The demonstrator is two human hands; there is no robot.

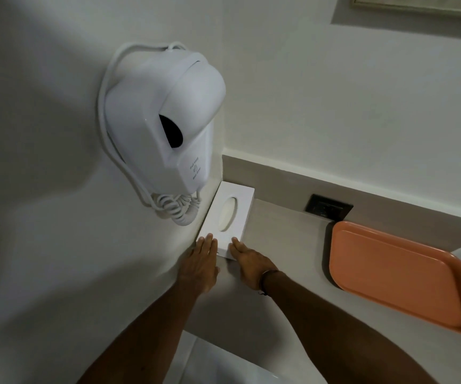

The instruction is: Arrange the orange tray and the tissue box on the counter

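While both bare forearms reach forward, the left hand [200, 263] and right hand [247, 261] lie flat, fingers extended and grasping nothing, fingertips pressed on the near end of the white rectangular tissue box [228, 217] in the beige counter [284, 245] corner. Well apart to the right lies the flat orange plastic tray [398, 275]. Above hangs a white wall-mounted hair dryer [165, 126].

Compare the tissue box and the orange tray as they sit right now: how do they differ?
The tissue box is white with an oval slot on top; the orange tray is a shallow, rimmed, open dish. The box is tucked into the corner under the hair dryer; the tray lies well to the right. The left hand and right hand rest flat on the box's near end; the tray is untouched. Both sit on the counter.
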